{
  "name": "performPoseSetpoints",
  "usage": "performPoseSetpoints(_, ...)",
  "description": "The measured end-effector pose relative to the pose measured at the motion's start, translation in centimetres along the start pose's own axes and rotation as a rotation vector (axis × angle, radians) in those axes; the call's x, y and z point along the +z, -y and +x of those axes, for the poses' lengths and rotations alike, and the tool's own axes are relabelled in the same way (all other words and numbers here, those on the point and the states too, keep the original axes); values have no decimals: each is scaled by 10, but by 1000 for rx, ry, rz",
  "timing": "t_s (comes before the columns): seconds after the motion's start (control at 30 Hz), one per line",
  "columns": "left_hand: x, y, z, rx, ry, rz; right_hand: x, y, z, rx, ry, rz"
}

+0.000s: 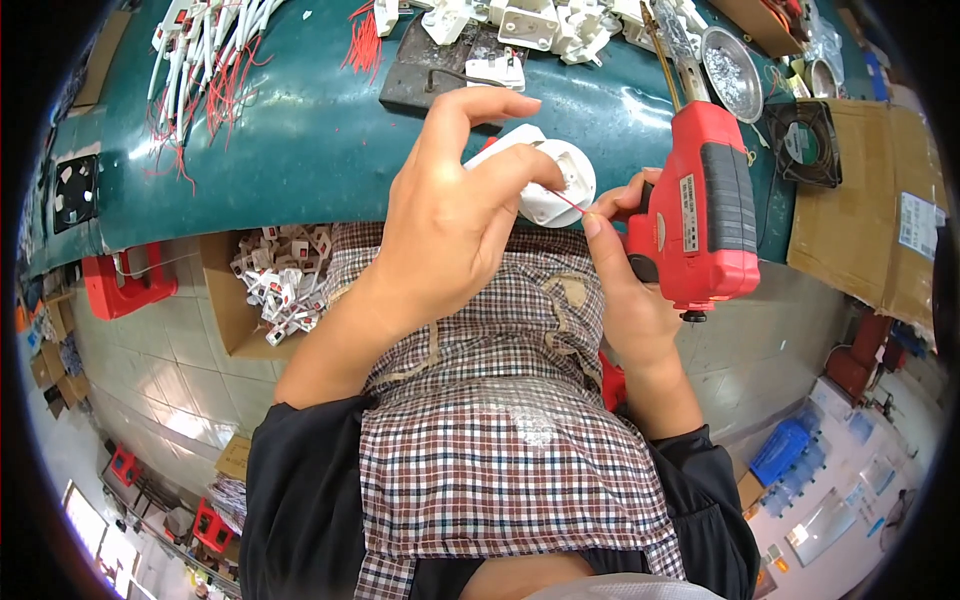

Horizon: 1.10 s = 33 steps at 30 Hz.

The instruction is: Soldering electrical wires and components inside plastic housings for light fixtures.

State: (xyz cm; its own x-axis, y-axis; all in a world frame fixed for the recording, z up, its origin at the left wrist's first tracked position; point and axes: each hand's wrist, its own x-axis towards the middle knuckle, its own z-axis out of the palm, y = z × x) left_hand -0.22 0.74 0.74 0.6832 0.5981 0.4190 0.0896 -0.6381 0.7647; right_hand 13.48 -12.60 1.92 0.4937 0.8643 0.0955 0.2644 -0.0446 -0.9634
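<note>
Here, below the left part of a green counter (pixel 320 185), we see an open cardboard box (pixel 217 295) heaped with white fittings (pixel 285 285), many bearing a red part. At the counter's upper right, a round metal dish (pixel 757 88) holds small pale bits; beyond its right side, a brown carton (pixel 850 230) shows us a pale label, its contents hidden from our view.

Over the counter's near edge, we find the left hand (pixel 455 200) loosely spread, back upward, the forearm slanting in from lower left. One finger arches out to the right, while another digit's tip bends down to a white round piece (pixel 577 178); whether it grips anything, we cannot tell. The right hand (pixel 630 265), forearm rising from lower right, is closed to a pinch, thumb and a fingertip on a thin red wire (pixel 572 203) running across the round piece. A red tool (pixel 690 190) with black ribbing sits upright against that hand, covering part of the fingers from us. Farther back, we note white parts (pixel 528 28) piled at the counter's upper middle.
</note>
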Motion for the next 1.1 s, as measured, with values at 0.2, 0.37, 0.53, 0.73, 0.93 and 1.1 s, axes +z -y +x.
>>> performPoseSetpoints(0.2, 0, -9, 0, -73, 27, 40, 3, 1, 2, 28, -68, 35)
performPoseSetpoints(0.37, 7, -12, -1, -76, -43, 117, 3, -24, -6, -79, -199, -190)
performPoseSetpoints(0.53, 15, -13, -4, -56, -92, 232, 3, -24, -12, -60, -191, -144)
performPoseSetpoints(0.73, 18, -13, -5, -37, -92, 254, -21, 3, -28, 67, -131, -122)
performPoseSetpoints(0.93, 22, -14, -7, -96, -117, 169, -79, 35, -65, 84, -6, -243)
performPoseSetpoints(1.1, 20, -13, -6, -73, -92, 192, -118, 40, -96, 99, 92, -630)
